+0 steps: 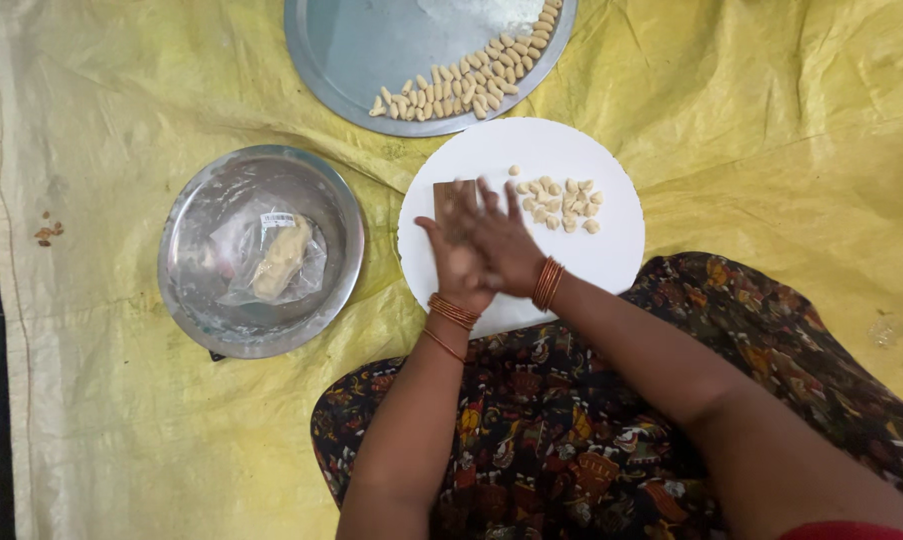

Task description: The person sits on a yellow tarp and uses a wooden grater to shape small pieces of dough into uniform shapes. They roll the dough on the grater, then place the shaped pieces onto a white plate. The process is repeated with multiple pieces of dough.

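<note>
My left hand [451, 262] and my right hand [506, 245] are pressed together, palm on palm, over the left part of a round white board [611, 250]. The right hand lies on top and is blurred. Whatever sits between the palms is hidden. A small brown block [449, 195] rests on the board just beyond my fingers. Several small pale dough pieces [561, 203] lie in a loose heap on the board to the right of my hands.
A steel bowl [196, 300] at the left holds a lump of dough [281, 258] in a clear plastic bag. A large steel plate [371, 60] at the top carries several shaped dough pieces [471, 85] along its rim. A yellow sheet [771, 120] covers the floor.
</note>
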